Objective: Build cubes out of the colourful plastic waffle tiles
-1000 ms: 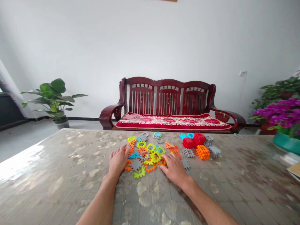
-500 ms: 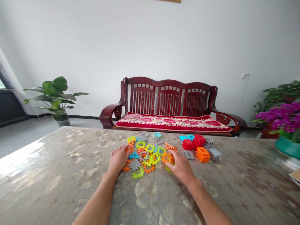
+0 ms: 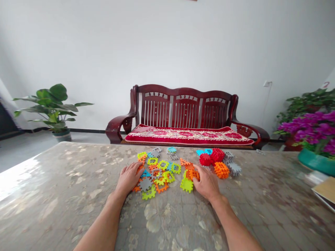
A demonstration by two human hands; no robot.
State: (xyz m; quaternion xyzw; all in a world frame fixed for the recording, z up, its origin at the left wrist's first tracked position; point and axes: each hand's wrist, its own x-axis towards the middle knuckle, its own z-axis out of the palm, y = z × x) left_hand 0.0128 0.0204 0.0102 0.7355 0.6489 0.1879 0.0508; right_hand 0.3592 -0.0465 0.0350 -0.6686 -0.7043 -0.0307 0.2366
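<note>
My left hand [image 3: 128, 177] lies palm down at the left edge of a spread of interlocking plastic tiles, fingers stretched out and resting by the orange pieces. Near its fingertips are a grey tile [image 3: 145, 184] and a lime square tile [image 3: 149, 192]. At the right side of the spread, my right hand [image 3: 208, 182] has its thumb and fingers closed at the edge of an orange square tile [image 3: 192, 174]. A lime tile [image 3: 186, 185] lies just left of the thumb. Beyond the fingers sits an orange triangle tile [image 3: 185, 162]. The right fingertips are partly hidden.
Right of my hand stand assembled tile shapes: an orange one [image 3: 221, 170], a red one [image 3: 217, 154] and grey ones [image 3: 235, 169]. A flower pot [image 3: 316, 162] and a book [image 3: 326, 190] occupy the table's right end. A wooden bench [image 3: 187, 108] stands behind the table.
The orange square tile has shifted right with my right hand, and more of the lime tile beside it shows. My left hand stays by the pile. The camera view has turned slightly right.
</note>
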